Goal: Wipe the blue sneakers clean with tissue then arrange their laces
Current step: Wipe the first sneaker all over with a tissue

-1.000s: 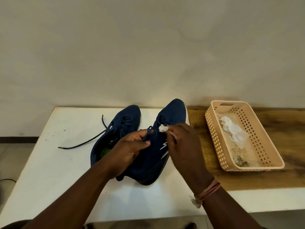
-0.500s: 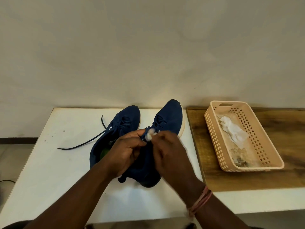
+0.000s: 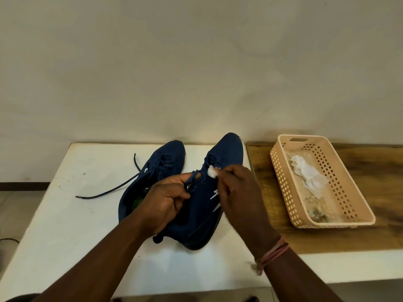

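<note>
Two blue sneakers lie on a white table (image 3: 65,214). The left sneaker (image 3: 161,162) rests flat, its dark lace (image 3: 109,190) trailing out to the left. The right sneaker (image 3: 220,162) is tilted up, toe pointing to the wall. My left hand (image 3: 165,201) grips its collar and lace ends near the tongue. My right hand (image 3: 237,190) pinches a small wad of white tissue (image 3: 211,170) against the upper by the eyelets. The heel of the right sneaker is partly hidden behind both hands.
A beige perforated basket (image 3: 353,205) stands on a wooden surface (image 3: 381,175) at the right, holding used white tissue (image 3: 307,173) and some dirt. A plain wall runs close behind the table. The table's front edge is near my arms.
My right hand with the tissue shifted left toward the tongue, then back right along the upper. The right sneaker tilted slightly. My left hand kept its grip.
</note>
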